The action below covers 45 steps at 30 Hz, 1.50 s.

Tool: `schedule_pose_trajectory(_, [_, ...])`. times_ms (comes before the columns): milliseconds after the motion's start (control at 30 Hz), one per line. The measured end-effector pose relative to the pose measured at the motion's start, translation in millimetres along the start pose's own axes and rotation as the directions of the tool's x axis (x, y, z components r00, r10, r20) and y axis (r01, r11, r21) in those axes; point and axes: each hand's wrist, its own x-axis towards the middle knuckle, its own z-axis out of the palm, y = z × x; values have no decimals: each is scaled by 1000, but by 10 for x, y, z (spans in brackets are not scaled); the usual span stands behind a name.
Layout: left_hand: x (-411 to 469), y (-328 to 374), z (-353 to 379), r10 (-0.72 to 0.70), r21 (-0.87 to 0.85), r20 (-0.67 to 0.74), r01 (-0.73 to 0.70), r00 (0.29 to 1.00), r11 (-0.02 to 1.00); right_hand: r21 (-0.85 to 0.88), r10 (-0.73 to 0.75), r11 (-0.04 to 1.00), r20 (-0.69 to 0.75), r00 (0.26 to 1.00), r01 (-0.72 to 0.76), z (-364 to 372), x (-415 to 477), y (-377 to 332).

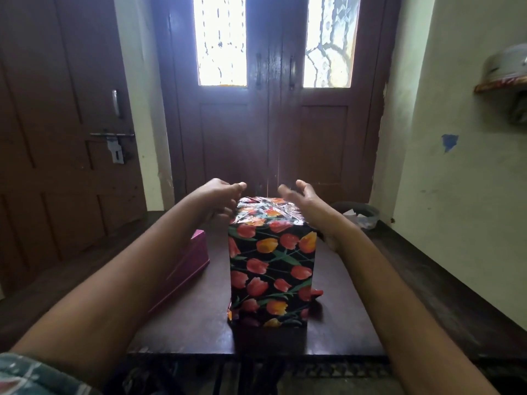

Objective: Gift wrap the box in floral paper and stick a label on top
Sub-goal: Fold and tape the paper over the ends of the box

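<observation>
Box [272, 276] stands tall on the counter [199, 323] between my hands, left [221, 192] and right [302, 199] about level, fingers [285, 192] loose and empty by its top.

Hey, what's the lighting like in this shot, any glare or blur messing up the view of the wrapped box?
Head view: strong backlight from the door's glass panes, which are blown out; the room and table sit dim. Glare streaks the shiny top of the wrapped box, washing out the print there; its front face reads clearly. Left hand and right hand are slightly soft. Wide-angle bending shows at the edges.
</observation>
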Motion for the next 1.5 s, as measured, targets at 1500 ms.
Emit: schedule_pose_trajectory(1500, [-509,-986,90,371,-308,159,-311,915,899,232,-241,891,-488,839,390,296,-593,1023])
